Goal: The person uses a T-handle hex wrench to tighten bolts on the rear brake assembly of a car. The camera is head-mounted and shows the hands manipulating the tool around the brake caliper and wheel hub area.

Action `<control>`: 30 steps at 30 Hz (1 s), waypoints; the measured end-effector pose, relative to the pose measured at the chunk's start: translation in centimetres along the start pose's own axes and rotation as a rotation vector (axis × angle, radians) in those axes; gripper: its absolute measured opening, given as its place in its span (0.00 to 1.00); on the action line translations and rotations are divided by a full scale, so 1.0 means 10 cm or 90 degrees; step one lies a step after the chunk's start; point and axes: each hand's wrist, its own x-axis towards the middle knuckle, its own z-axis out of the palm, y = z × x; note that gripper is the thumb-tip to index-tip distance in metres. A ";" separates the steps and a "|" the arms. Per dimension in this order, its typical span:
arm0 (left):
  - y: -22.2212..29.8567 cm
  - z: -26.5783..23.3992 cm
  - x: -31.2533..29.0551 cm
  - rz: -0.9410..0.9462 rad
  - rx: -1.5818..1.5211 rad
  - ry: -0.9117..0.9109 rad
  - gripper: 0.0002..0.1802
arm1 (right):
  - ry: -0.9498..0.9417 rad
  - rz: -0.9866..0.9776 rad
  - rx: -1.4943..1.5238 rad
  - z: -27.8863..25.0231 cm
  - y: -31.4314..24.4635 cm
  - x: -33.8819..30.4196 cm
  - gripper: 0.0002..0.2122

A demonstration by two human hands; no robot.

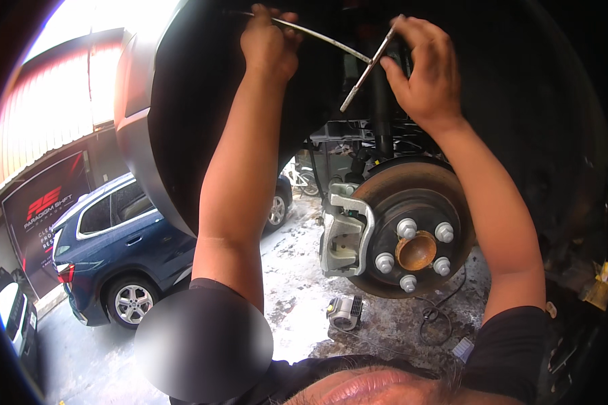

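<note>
Up under the dark wheel arch, a metal T-handle wrench (358,86) reaches across between my two hands. My left hand (269,47) is closed around its long thin shaft, near the end away from the crossbar. That far end runs into dark shadow, so what it meets is hidden. My right hand (429,77) has its fingers curled at the upper end of the crossbar, with the thumb beside the bar's middle. Below the hands is a rusty-edged brake disc (446,196) with several lug nuts (407,229) around a rusty hub centre. A silver brake caliper (344,233) straddles its left side.
The car's fender edge (138,148) curves down left of my left forearm. On the stained floor lie a small grey boxy device (345,313) and a looped dark cable (436,324). A blue SUV (125,236) is parked at left, near a dark banner (44,209).
</note>
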 end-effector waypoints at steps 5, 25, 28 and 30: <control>0.01 -0.01 0.02 0.006 0.002 -0.003 0.17 | -0.029 -0.245 -0.131 0.02 -0.08 -0.01 0.08; -0.21 0.07 -0.29 0.000 0.011 -0.101 0.18 | 0.077 -0.259 -0.096 0.01 -0.11 0.00 0.18; -0.20 0.09 -0.32 -0.017 0.031 -0.095 0.18 | -0.071 -0.325 -0.189 0.06 -0.18 0.08 0.13; -0.19 -0.01 -0.33 -0.018 0.071 -0.107 0.21 | -0.115 -0.303 -0.240 0.24 -0.18 0.16 0.11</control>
